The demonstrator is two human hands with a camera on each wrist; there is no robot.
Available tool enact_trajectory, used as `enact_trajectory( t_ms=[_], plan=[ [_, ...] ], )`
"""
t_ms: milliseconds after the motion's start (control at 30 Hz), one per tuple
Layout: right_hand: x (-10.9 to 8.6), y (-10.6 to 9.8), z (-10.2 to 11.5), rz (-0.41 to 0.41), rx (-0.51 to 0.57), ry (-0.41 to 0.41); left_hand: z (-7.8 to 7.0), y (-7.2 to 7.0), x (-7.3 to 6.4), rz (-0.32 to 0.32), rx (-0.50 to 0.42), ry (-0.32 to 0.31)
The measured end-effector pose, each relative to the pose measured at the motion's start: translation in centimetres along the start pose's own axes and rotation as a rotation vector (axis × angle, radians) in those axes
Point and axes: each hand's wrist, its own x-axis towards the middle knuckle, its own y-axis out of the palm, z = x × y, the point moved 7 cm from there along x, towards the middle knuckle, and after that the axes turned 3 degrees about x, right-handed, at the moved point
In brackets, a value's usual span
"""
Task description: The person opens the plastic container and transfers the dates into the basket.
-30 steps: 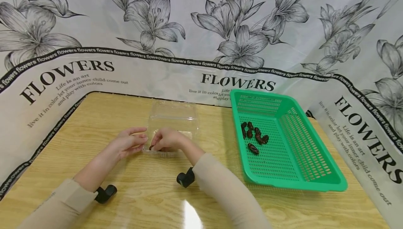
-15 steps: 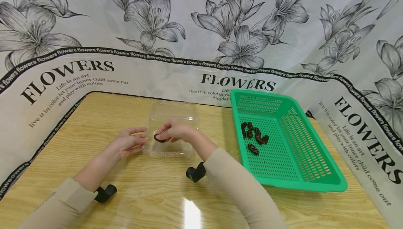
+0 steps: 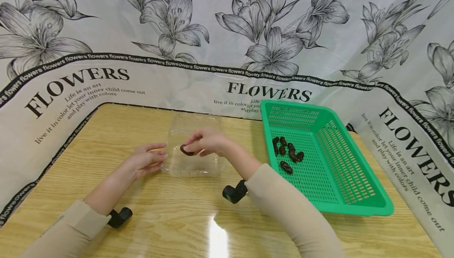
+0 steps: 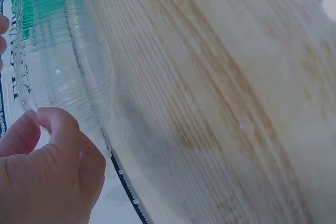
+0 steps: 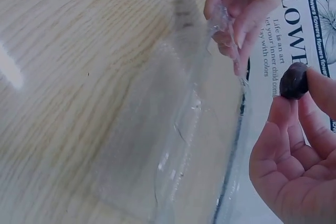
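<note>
My right hand (image 3: 210, 143) pinches a dark brown, wrinkled date (image 3: 186, 151) between thumb and fingertips, over the clear plastic box (image 3: 195, 168). In the right wrist view the date (image 5: 294, 81) stands up from the fingertips, apart from the box walls. My left hand (image 3: 147, 159) grips the near left edge of the box; the left wrist view has its thumb and forefinger pinching the thin rim. Behind, the box's hinged lid (image 3: 195, 122) stands open. No other date shows inside the box.
A green perforated basket (image 3: 333, 207) stands on the right of the wooden table (image 3: 170, 218), with several dates (image 3: 293, 155) in its left part. A floral printed sheet (image 3: 184, 80) hangs behind the table and along its sides. Black camera mounts hang at both wrists.
My right hand has lifted the date from the near left of the box and moved it up and to the right. My left hand has stayed at the box edge.
</note>
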Motion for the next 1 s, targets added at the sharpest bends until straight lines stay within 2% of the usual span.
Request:
enact_trajectory(
  t_ms=[333,600,1000],
  plan=[
    [-2.4,-2.7,0.4,-0.023,0.044,-0.002,0.3,-0.1,0.0,-0.004,-0.009,-0.001],
    [-4.0,-4.9,0.0,-0.009,0.164,0.032,0.2,0.1,-0.2,-0.011,-0.013,0.001],
    [-7.0,-8.9,-0.8,-0.108,0.223,0.033,0.1,0.2,-0.2,-0.011,-0.006,-0.002]
  ],
)
